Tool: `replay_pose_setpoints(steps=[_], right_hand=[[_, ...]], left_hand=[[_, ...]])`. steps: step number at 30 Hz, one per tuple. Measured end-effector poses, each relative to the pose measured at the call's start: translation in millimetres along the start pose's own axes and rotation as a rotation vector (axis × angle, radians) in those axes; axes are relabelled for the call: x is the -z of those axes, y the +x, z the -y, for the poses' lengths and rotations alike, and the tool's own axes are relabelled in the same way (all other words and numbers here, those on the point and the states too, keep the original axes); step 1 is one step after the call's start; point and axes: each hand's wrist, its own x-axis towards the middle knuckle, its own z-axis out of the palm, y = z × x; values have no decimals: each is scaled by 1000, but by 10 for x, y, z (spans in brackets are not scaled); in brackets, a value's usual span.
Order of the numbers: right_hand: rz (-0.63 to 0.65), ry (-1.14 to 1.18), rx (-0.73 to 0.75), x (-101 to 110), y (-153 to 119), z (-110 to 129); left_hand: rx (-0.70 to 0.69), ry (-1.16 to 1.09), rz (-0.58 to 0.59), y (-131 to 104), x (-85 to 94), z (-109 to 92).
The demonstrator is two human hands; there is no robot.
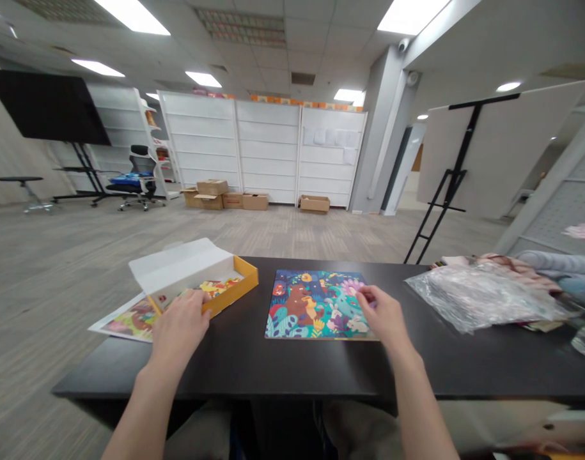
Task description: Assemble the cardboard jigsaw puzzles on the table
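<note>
A cardboard box with yellow sides (247, 281) stands on the left of the table, its white lid (187, 262) folded up. Colourful puzzle pieces (218, 287) lie inside. My left hand (181, 322) is curled over the box's near wall, with its fingertips partly hidden inside. A jigsaw puzzle (304, 303) with forest animals lies flat in the middle. Over its right side is my right hand (381, 313), thumb and fingers pinched together close to the pink flower shape. Whatever sits between those fingertips is too small to make out.
Beneath the box a printed picture sheet (122, 319) sticks out. Clear plastic bags (484, 294) and folded cloth (527, 271) crowd the right of the black table (292, 370). Beyond are cardboard boxes (213, 195), white shelves (268, 153) and an easel stand (445, 185).
</note>
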Motion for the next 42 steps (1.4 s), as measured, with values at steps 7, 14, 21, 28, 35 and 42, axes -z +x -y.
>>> replay_pose_setpoints(steps=[7,14,21,28,35,42], right_hand=[[-252,-538,-410,612,-111,-1049],[-181,-608,-615,949,-257,-1542],[-233,-608,-543,921,-184,-1352],[-510,-474,-114,760,-134,-955],[-520,-350,81,498,-127,-361],[-319,-195,292,25,-186,204]], left_hand=[[-96,-54,-304,41,9,-14],[-288,-377,-458,52,39,-370],[-440,-426,176,10,-301,-750],[-442,-449,295,43,-394,-961],[-421,-470,271,9,-344,-1031],[-457,-512,292,-103,-282,-1297]])
